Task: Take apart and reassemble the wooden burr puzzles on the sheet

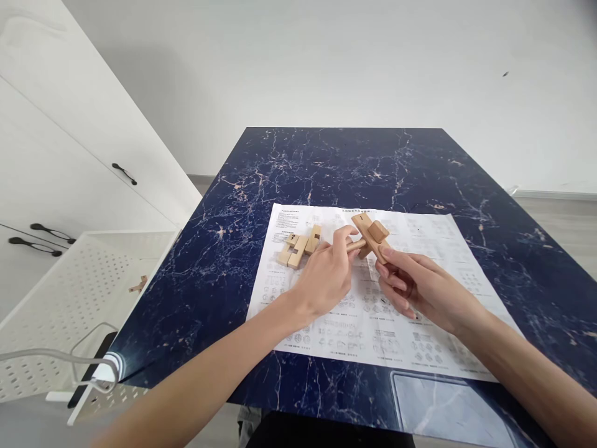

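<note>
Above the printed sheet, both hands grip a small group of crossed wooden puzzle pieces. My right hand (420, 280) pinches the lower end of a flat wooden puzzle piece (361, 221) marked "1", thumb on top. Another wooden piece (379, 232) crosses it, its end jutting out at the upper right. My left hand (326, 274) is closed on a slimmer wooden puzzle piece (356, 245) that meets the group from the left; my fingers partly hide it. Just left of that hand, several loose notched wooden pieces (298, 250), one marked "3", lie together on the sheet.
A white instruction sheet (433, 236) with rows of small diagrams lies on the dark blue marble-patterned table (326, 168). At the left, a white perforated shelf (88, 274) holds a small wooden item (138, 284) and a pale cable (51, 353). White cabinets (69, 162) stand beyond it.
</note>
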Motion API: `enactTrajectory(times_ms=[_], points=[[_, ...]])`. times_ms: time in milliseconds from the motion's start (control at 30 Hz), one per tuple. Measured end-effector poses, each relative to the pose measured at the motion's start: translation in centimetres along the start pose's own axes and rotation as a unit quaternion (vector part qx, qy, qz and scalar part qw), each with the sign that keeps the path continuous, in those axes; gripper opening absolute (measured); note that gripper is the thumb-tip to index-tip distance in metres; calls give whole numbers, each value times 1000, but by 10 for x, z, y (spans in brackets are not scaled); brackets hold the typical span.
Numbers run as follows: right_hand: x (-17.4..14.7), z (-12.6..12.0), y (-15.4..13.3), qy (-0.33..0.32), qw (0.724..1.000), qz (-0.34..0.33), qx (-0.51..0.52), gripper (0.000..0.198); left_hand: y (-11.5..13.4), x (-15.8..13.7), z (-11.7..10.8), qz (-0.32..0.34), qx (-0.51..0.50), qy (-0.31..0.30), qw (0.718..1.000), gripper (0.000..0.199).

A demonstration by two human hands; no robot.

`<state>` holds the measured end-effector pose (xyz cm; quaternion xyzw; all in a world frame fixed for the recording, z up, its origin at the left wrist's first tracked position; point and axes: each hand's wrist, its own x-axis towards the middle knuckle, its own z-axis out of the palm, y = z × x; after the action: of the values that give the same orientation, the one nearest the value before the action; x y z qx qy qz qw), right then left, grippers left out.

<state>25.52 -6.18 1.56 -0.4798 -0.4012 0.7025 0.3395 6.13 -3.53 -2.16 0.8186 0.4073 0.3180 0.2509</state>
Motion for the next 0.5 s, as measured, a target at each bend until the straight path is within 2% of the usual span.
enactTrajectory(times_ms=[133,333,400,500], points=[[-2,1,-4,-5,1000,26,10,52,2,0,-2,-6,26,-11,1000,34],[-2,1,-8,-16,999,34,4,53,3,3,-9,10,89,-56,994,72],[-1,-1,-6,-19,999,34,-6,53,3,2,-10,18,106,-60,992,73],[1,-3,-2,-20,999,31,-22,53,2,1,-8,14,124,-52,991,61]])
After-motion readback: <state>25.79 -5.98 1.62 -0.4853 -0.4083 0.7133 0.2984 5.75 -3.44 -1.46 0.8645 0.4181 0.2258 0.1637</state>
